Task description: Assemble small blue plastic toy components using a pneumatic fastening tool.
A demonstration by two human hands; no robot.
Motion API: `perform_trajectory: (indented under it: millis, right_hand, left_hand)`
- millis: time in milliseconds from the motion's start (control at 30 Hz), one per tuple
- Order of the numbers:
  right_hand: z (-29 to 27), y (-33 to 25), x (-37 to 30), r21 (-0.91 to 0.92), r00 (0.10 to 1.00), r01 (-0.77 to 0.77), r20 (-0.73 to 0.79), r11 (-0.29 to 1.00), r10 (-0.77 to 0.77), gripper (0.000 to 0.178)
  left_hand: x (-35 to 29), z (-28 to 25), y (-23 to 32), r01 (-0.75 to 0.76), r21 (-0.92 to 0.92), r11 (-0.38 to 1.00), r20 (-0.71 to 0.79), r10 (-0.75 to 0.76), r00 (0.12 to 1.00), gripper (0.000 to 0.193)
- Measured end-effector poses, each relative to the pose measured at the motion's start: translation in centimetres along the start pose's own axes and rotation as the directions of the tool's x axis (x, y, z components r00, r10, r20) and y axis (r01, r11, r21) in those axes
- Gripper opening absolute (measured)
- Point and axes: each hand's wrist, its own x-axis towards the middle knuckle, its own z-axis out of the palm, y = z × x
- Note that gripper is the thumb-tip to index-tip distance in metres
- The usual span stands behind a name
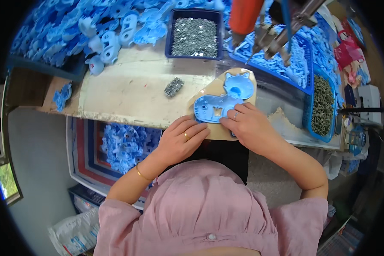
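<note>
A light blue plastic toy half-shell (210, 108), with a rounded body and an eared head, lies hollow side up on a tan board (217, 88) at the bench's front edge. The fingers of my left hand (184, 137) stretch over the board's near left edge, their tips beside the shell's lower rim; I see nothing held in them. My right hand (248, 124) has its thumb and fingers closed on the shell's lower right side. What lies under those fingertips is hidden. Above the board hangs an orange power driver (245, 17) with a metal arm around its tip.
A dark blue basket of small screws (194, 13) stands behind, and a little screw pile (174, 87) lies left. Blue shells (111, 45) heap at far left; a tray of blue parts (307, 87) and a tub of brass-coloured pieces (322, 135) stand right. Below is a striped bin (76, 147).
</note>
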Motion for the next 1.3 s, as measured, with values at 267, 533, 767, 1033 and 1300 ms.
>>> perform_trajectory:
  millis: [267,533,767,1033,1300]
  right_hand:
    - [-4.4,9.1,0.1,0.067,0.853,-0.307,-0.423,0.949,0.306,0.009]
    - [-2.8,15.9,2.6,-0.215,0.874,-0.403,-0.380,0.889,0.304,0.007]
    - [-4.8,14.6,0.7,0.028,0.786,-0.396,-0.507,0.918,0.354,0.010]
    - [-1.3,1.4,-0.3,0.317,0.786,-0.084,-0.562,0.945,0.258,0.010]
    - [-5.0,6.4,-7.1,0.605,0.621,-0.400,-0.374,0.689,0.689,0.014]
  left_hand:
    - [0.9,-1.0,0.6,-0.005,-0.028,1.000,-0.027,0.004,1.000,0.032]
    - [3.2,-0.8,1.0,-0.047,-0.077,0.996,-0.019,0.045,0.999,0.032]
    - [5.6,-0.2,1.0,0.000,-0.209,0.978,-0.035,-0.008,0.999,0.032]
    - [11.2,2.8,2.6,0.478,-0.872,0.106,0.313,-0.631,0.710,0.039]
    - [11.3,2.6,2.7,0.506,-0.862,-0.033,0.394,-0.672,0.627,0.027]
